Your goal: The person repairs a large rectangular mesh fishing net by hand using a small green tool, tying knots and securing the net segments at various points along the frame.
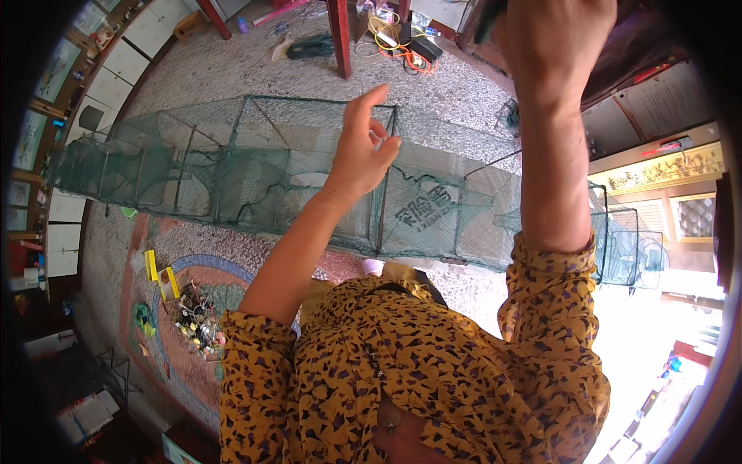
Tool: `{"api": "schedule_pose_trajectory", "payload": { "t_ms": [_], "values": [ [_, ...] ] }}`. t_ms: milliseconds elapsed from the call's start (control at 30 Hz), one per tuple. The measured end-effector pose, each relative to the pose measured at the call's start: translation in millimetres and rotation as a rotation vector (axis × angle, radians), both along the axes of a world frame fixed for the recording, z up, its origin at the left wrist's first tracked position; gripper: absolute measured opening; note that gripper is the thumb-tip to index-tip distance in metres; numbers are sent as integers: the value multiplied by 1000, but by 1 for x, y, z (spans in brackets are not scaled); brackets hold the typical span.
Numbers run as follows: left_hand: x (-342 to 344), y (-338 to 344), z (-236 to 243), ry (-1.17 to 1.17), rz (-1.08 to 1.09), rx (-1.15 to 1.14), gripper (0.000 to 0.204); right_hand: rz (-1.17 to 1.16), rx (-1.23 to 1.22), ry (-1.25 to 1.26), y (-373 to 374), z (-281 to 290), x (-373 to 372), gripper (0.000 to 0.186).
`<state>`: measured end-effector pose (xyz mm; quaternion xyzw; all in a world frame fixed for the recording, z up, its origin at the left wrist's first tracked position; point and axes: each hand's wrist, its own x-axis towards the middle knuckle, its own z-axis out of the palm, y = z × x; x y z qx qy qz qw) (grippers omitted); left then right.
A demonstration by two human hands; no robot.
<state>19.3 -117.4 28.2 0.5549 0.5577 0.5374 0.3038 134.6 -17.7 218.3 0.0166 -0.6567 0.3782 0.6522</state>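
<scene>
A long green mesh fish trap [309,182] with dark rectangular wire frames stretches across the view in front of me. My left hand [365,147] is raised at the trap's near middle frame, index finger and thumb apart and the other fingers curled; I see nothing between them. High up at the right, my right hand [560,39] shows its back, with the fingers bent and mostly hidden. Beside its knuckles is a dark green blurred bit [487,19], too unclear to name. Whether the left fingertips touch the mesh, I cannot tell.
Red table legs [338,39] stand beyond the trap, near tangled orange and yellow cords [406,54] and a bundle of dark netting [313,46]. At the lower left, a heap of small items [201,321] lies by yellow spools [168,284]. White cabinets [127,66] line the left wall.
</scene>
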Motion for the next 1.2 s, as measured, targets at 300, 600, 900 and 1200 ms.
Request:
{"api": "schedule_pose_trajectory", "payload": {
  "t_ms": [300, 600, 900, 1200],
  "values": [
    [5, -5, -2, 239, 119, 121, 30, -455, 121, -846, -4, -59, 43, 18],
    [2, -23, 2, 238, 150, -34, 30, -529, 165, -1305, -23, -135, 50, 8],
    [-4, -20, -5, -368, 85, -410, 37, -415, -57, -1162, -19, -162, 30, 10],
    [-7, -18, -14, -489, 3, -447, 35, -425, 225, -1721, -27, -143, -25, 28]
  ]
}}
